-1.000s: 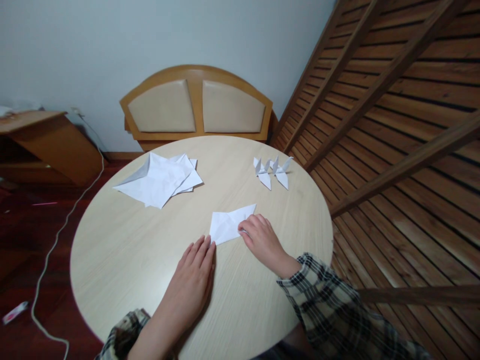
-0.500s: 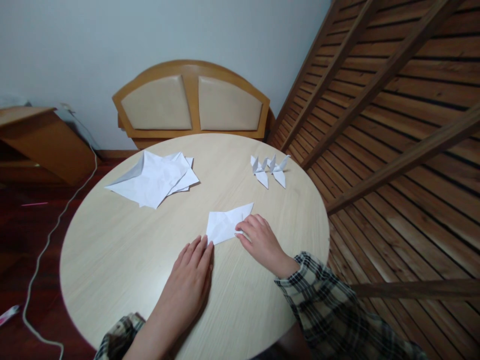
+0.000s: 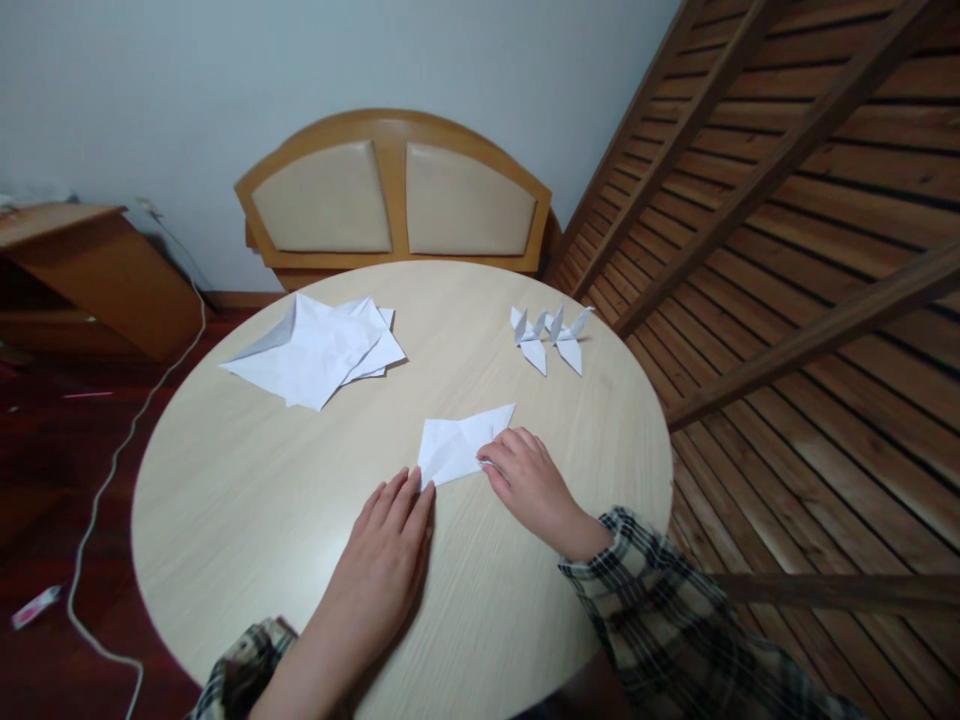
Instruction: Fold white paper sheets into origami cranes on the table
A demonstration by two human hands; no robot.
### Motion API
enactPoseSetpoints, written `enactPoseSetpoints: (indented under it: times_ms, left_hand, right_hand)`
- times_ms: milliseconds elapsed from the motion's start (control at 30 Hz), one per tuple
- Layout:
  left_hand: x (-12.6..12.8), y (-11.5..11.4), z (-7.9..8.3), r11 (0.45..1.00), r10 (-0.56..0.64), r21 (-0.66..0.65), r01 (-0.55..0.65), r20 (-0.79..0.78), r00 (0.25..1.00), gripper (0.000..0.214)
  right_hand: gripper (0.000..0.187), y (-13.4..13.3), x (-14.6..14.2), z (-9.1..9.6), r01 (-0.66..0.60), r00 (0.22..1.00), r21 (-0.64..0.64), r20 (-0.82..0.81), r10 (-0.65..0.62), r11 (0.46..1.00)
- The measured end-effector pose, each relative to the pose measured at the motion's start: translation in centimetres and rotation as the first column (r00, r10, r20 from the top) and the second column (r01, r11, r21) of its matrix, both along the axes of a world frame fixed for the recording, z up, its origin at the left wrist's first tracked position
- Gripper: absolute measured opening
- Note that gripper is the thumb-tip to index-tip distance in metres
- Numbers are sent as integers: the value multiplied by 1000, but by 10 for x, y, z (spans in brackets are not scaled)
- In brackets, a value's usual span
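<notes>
A folded sheet of white paper [image 3: 452, 448] lies on the round wooden table [image 3: 285, 520], its pointed tip toward the upper right. My left hand [image 3: 386, 545] rests flat with fingers stretched out, fingertips touching the paper's lower left corner. At the paper's right side, my right hand [image 3: 536, 490] pinches the near edge between thumb and fingers. Part of the right end is hidden behind that hand. Two white folded paper cranes [image 3: 531, 340] stand side by side at the table's far right. Overlapping creased white sheets [image 3: 322, 355] lie at the far left.
Behind the table stands a wooden headboard [image 3: 397, 190] with two cream panels. Slatted wood [image 3: 787, 250] rises close along the right. A white cable [image 3: 112, 480] runs over the dark floor at left, near a wooden cabinet [image 3: 127, 280].
The whole view has shifted slightly, so the table and everything on it appear a little further right. Both hands keep nearly the same places on the paper.
</notes>
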State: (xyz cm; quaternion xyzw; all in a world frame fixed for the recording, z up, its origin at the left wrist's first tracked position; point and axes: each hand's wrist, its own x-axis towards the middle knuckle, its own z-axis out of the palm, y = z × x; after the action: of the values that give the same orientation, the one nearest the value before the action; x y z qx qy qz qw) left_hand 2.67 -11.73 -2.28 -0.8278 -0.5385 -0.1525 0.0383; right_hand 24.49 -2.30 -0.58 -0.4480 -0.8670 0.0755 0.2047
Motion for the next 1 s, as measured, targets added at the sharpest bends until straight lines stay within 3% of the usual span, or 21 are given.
enactPoseSetpoints:
  times_ms: [333,633,1000]
  left_hand:
    - [5,-3,1,999,-35,21,35,-12,999,45]
    - [12,-5,21,975,-194,-100,198,49,980,42]
    - [17,-14,13,966,-228,-105,234,72,971,49]
  right_hand:
    - [19,-7,2,7,-33,999,8,4,33,999]
    - [25,-8,4,5,-62,998,13,28,62,998]
    - [34,-11,7,5,-130,989,21,75,128,991]
